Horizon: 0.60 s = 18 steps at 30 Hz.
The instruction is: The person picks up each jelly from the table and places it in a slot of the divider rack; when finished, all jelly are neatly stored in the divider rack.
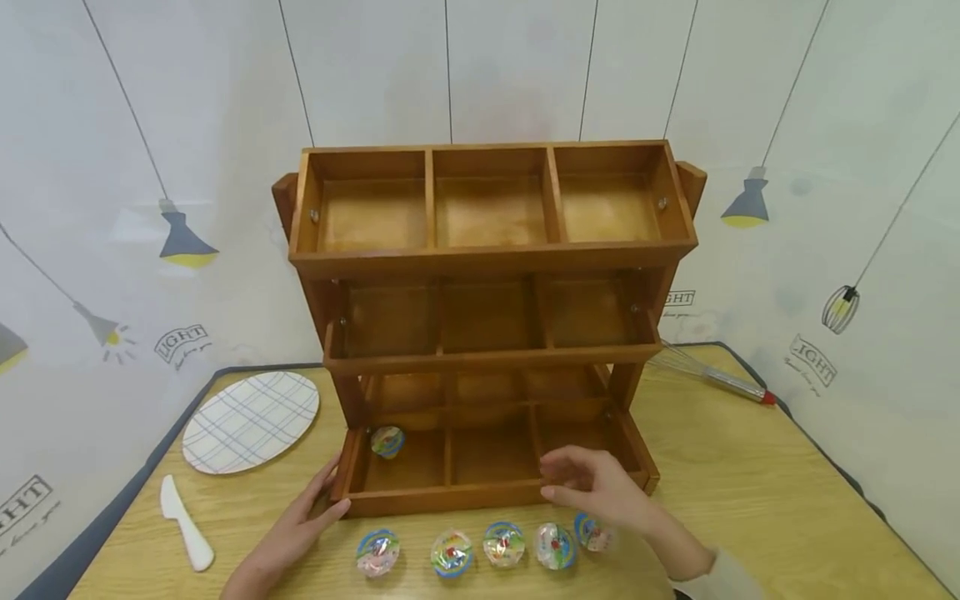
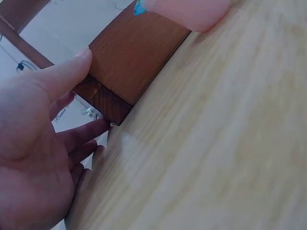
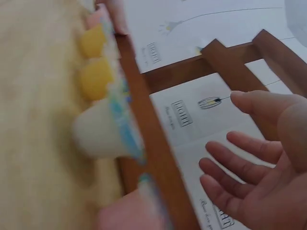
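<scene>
A white wall [image 1: 510, 75] printed with hanging lamps [image 1: 185, 237] and small lettering stood round a wood-grained table [image 1: 750, 500]. On this sat a brown three-tier rack [image 1: 487, 258], its long axis running left to right, its compartments facing upward and toward the person. An oval checked plate [image 1: 251, 422] lay left of the rack, its long axis slanting away to the right. Beyond the rack's right side, a whisk [image 1: 731, 382] pointed its red-ended handle rightward and nearer.

The left hand [image 1: 296, 525] touched the left front corner of the bottom tray [image 1: 450, 497], thumb against the front, fingers [image 2: 88, 134] nearly straight along the side. The right hand [image 1: 600, 487] was at the tray's right front edge, fingers loosely bent, slightly spread, and holding nothing; whether it touched the wood could not be told.

A white knife [image 1: 183, 521] pointed its blade away and leftward. Smallest were the round lidded cups: five [image 1: 504, 544] in a left-to-right row on the table before the rack, lids upward, bodies pink, yellow and white, and one cup [image 1: 387, 442] in the bottom tray's left compartment, toward the back.
</scene>
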Each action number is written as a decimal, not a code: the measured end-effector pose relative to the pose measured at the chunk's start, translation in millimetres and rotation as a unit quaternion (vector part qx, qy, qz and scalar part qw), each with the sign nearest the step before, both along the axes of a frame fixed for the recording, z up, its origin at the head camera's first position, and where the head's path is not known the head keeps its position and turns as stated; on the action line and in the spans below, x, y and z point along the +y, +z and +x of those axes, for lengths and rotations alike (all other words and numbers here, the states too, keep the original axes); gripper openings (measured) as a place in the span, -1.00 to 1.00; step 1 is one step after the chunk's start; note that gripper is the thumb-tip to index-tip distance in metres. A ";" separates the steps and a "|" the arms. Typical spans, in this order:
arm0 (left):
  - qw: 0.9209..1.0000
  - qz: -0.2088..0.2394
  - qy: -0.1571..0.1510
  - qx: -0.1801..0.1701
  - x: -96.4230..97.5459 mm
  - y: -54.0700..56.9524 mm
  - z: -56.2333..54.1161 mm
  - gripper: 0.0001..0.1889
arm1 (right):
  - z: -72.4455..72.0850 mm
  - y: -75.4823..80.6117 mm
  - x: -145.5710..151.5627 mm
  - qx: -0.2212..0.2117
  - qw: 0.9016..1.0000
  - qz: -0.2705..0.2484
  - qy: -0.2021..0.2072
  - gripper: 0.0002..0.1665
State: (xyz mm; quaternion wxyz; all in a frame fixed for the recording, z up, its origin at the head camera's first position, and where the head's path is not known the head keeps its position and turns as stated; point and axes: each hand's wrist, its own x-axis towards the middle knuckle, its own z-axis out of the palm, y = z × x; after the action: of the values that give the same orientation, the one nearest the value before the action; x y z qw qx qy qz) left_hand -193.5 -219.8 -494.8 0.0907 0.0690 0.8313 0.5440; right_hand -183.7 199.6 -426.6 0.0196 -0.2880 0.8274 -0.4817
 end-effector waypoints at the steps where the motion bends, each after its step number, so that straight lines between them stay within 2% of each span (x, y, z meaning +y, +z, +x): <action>1: 1.000 0.000 -0.002 0.000 -2.3 0.8 0.2 -0.32 | 3.9 -4.4 2.9 0.016 1.000 0.004 0.008 -0.62; 3: 1.000 0.003 -0.007 -0.002 -5.6 2.0 0.5 -0.32 | 10.8 -12.9 11.1 0.045 0.999 0.007 0.016 -0.62; 5: 1.000 0.007 -0.014 -0.004 -4.4 1.7 -0.7 -0.32 | 16.3 -19.9 24.1 0.065 0.998 0.008 0.008 -0.61; 8: 1.000 0.014 -0.008 -0.011 -3.2 1.4 -1.3 -0.31 | 21.9 -30.1 42.4 0.073 0.997 0.003 0.005 -0.56; 11: 1.000 0.020 -0.002 -0.015 -3.2 1.6 -1.2 -0.31 | 26.1 -40.2 55.0 0.045 0.999 0.008 0.002 -0.51; 16: 1.000 0.028 -0.001 -0.013 -3.6 1.8 -0.9 -0.30 | 29.1 -51.4 61.5 -0.036 0.999 0.020 -0.013 -0.38; 18: 0.999 0.031 -0.004 -0.006 -3.4 1.5 -0.7 -0.30 | 28.8 -53.5 60.9 -0.046 0.999 0.022 -0.013 -0.36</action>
State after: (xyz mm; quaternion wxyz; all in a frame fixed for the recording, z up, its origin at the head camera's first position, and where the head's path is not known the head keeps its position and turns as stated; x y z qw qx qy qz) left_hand -194.2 -223.2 -493.3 0.0958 0.0718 0.8129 0.5699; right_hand -154.9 260.4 -480.2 0.0576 -0.2543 0.8398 -0.4762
